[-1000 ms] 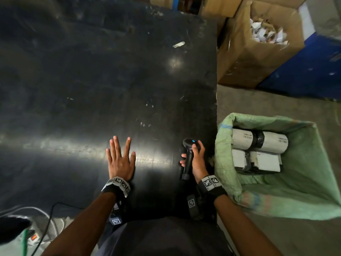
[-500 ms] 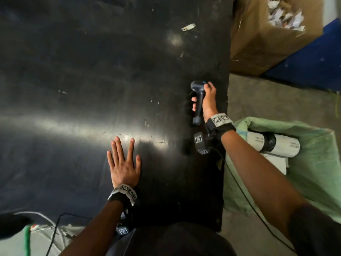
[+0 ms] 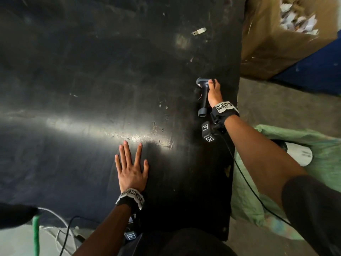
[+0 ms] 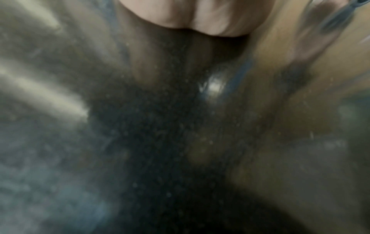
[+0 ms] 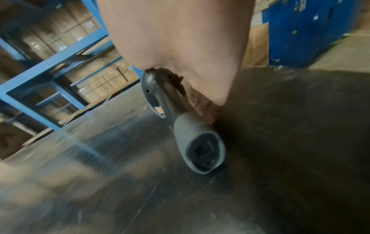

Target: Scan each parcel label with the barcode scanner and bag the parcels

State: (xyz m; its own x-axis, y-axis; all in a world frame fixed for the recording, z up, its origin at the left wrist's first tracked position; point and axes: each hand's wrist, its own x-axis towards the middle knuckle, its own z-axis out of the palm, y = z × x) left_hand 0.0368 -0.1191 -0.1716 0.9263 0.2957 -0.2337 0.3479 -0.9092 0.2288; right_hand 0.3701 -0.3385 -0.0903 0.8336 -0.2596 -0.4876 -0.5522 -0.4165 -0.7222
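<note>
The right hand (image 3: 214, 93), fingers wrapped around the scanner (image 3: 203, 97), has carried it forward along the table's (image 3: 92, 71) right edge, away from the bag (image 3: 328, 163); probably putting it down. The left hand (image 3: 132, 172) stays flat.

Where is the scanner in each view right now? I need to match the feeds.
Head: scanner right of centre, near the table's right edge, gripped by the right hand.
Left wrist: not identifiable; the picture is dark and blurred.
Right wrist: scanner at centre, its window toward the camera.
Shared landmark: the black table.
</note>
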